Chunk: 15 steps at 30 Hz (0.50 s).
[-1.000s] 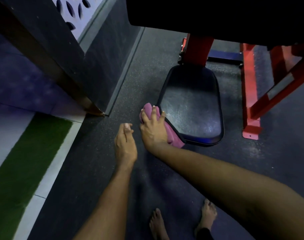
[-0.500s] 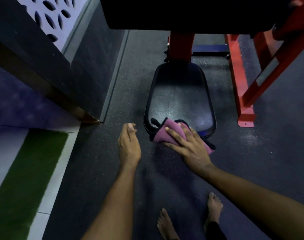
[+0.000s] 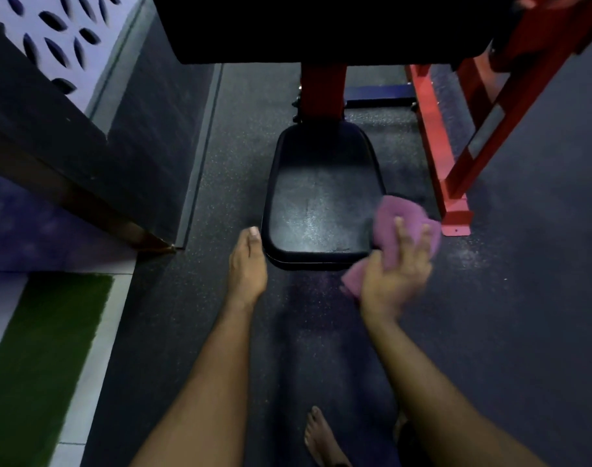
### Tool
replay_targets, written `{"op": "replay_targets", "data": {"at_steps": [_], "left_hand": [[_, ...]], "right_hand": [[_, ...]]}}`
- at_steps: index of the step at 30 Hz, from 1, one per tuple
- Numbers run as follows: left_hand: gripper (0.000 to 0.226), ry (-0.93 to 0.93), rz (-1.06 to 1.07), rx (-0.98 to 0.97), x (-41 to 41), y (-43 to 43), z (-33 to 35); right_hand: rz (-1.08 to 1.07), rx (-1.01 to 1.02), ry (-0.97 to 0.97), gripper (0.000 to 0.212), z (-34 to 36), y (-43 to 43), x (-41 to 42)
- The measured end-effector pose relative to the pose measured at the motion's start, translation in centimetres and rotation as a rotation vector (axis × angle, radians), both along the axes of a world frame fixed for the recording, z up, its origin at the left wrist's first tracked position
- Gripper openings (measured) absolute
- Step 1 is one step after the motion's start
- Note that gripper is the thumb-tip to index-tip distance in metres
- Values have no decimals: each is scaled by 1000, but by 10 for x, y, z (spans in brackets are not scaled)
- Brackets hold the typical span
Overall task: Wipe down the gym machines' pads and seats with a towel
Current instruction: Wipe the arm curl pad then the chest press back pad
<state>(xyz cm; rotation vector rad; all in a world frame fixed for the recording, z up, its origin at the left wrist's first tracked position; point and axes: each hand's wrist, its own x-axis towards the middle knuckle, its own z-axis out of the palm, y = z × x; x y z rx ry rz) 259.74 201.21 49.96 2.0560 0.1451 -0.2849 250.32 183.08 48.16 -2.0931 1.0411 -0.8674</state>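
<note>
**Limp towel (image 3: 402, 214) at seat (image 3: 321, 203) corner**

The towel is gripped, bunched, in the right hand (image 3: 394, 281), seemingly touching the seat just left of it. Being light and limp, it is best held wadded in the palm. The left hand (image 3: 247, 261) is held flat, empty.

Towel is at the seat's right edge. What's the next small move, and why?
Probably sweep the towel left across the seat top. The right hand holds it bunched against the seat's right front corner, mostly off the top, and pale marks show mid-seat.
</note>
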Motion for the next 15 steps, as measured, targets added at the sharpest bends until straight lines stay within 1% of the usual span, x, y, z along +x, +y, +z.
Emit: {"op": "replay_targets", "data": {"at_steps": [2, 3, 4, 6, 8, 11, 13, 15], "left_hand": [[48, 43, -50, 35, 12, -11, 1], [44, 62, -56, 58, 17, -14, 2], [39, 78, -59, 87, 22, -19, 2], [26, 127, -69, 172, 30, -26, 2], [21, 177, -67, 217, 31, -30, 1], [22, 212, -52, 210, 28, -34, 3], [22, 232, -55, 211, 27, -35, 4], [19, 247, -94, 246, 32, -33, 9]], "right_hand": [[104, 51, 203, 70, 2, 49, 20], [124, 91, 294, 72, 0, 72, 28], [100, 125, 340, 74, -2, 86, 36], [24, 198, 341, 72, -9, 85, 43], [-35, 225, 293, 68, -16, 64, 40], [-92, 257, 160, 63, -18, 41, 36], [-177, 323, 33, 62, -20, 42, 40], [-295, 406, -133, 63, -21, 58, 49]]}}
